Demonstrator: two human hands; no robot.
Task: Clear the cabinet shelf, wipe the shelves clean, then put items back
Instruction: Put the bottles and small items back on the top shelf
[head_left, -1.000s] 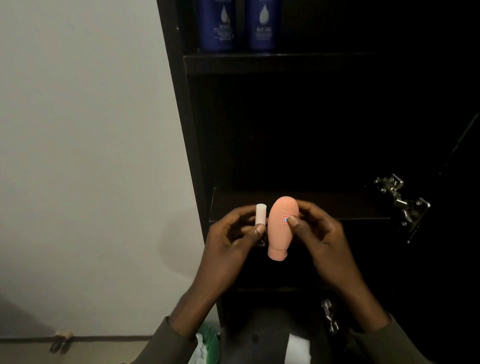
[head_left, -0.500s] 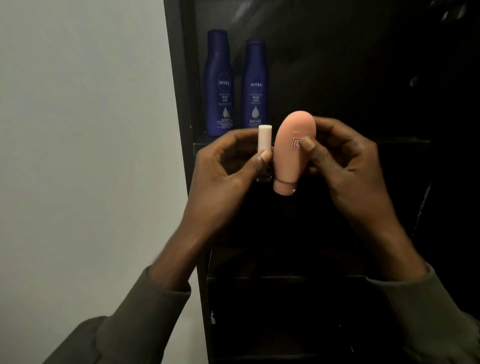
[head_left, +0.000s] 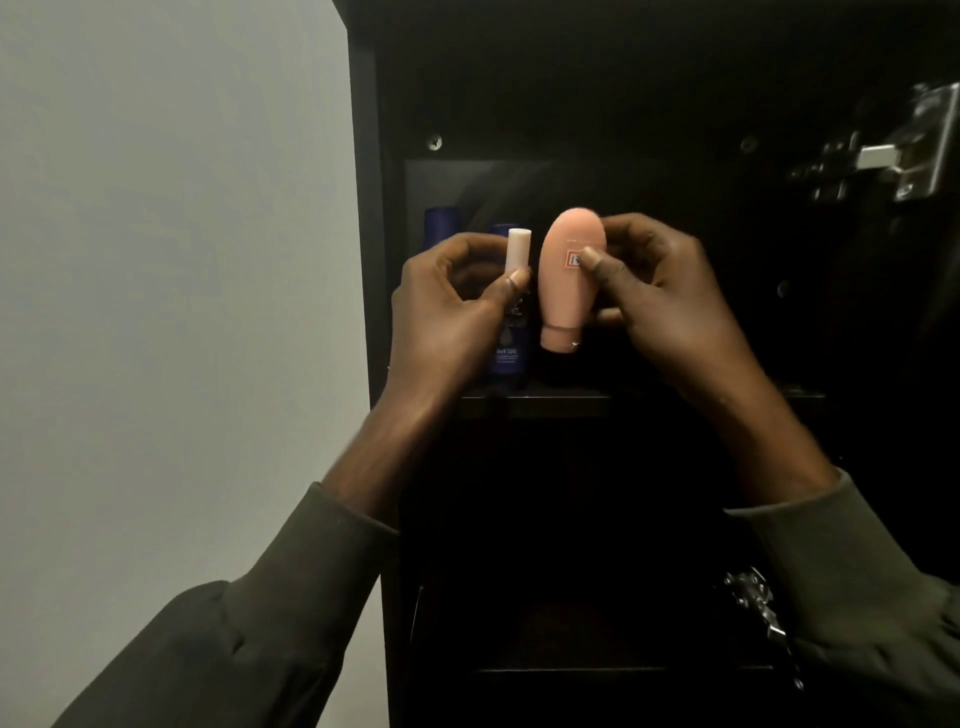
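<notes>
Dark cabinet (head_left: 649, 104) fills the right of frame, pale wall left. My left hand (head_left: 441, 312) pinches a white stick (head_left: 518, 249); my right hand (head_left: 670, 306) grips a peach bottle (head_left: 566, 280), both mid-frame, just above the shelf (head_left: 540, 402) where blue bottles (head_left: 506, 353) stand. I'd judge it's put-back: lower each upright beside the blue ones, let go only once seated.

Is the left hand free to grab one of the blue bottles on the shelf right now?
Probably not as it stands. The left hand already pinches a small white tube, though it hovers right in front of the blue bottles with nothing between. It would likely have to set the tube down first.
</notes>
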